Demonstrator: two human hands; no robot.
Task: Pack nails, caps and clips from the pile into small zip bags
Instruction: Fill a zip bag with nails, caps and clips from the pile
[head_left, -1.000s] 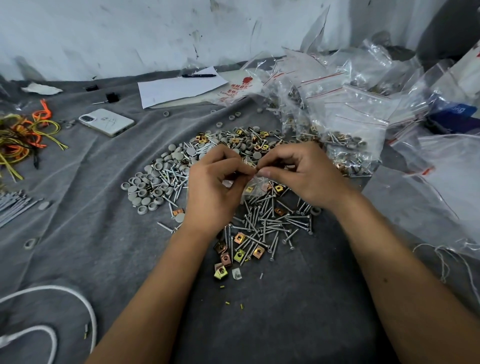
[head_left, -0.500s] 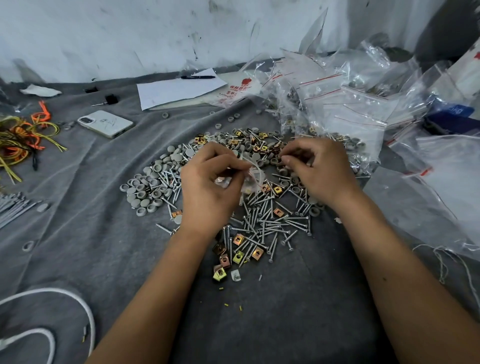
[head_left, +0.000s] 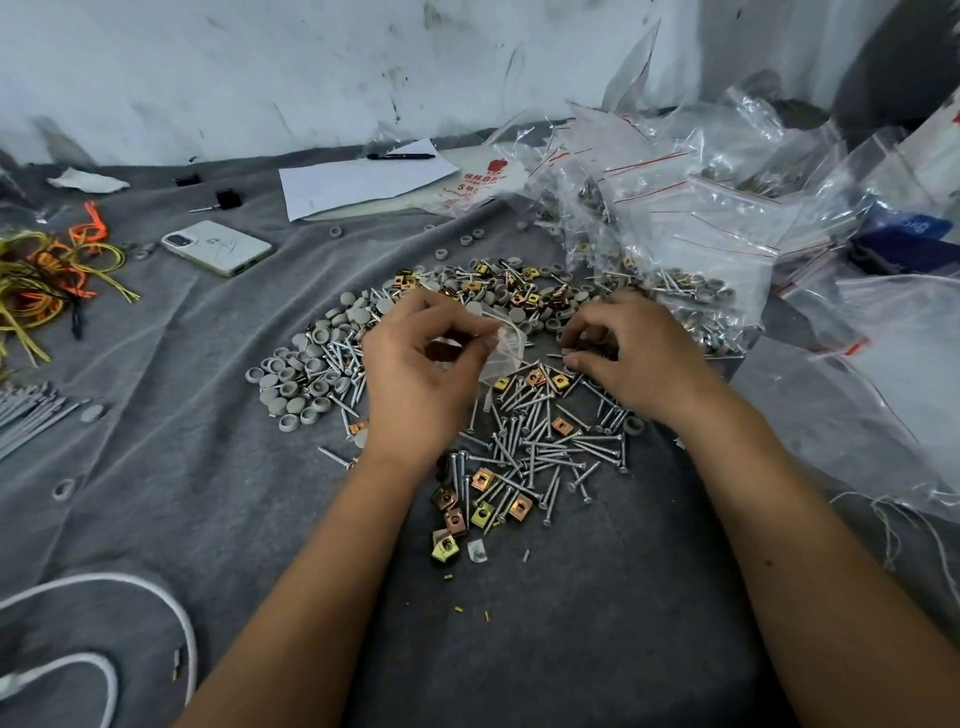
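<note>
Grey cloth (head_left: 156, 467), bag pack (head_left: 480, 184) printed "5", red apple logo

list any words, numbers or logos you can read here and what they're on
"5": red print under a red apple logo on the white plastic bag by the paper; its other red lines are too blurred to read.
Blue packet at right: pale lettering, unreadable.
Phone: marks too small.
</note>
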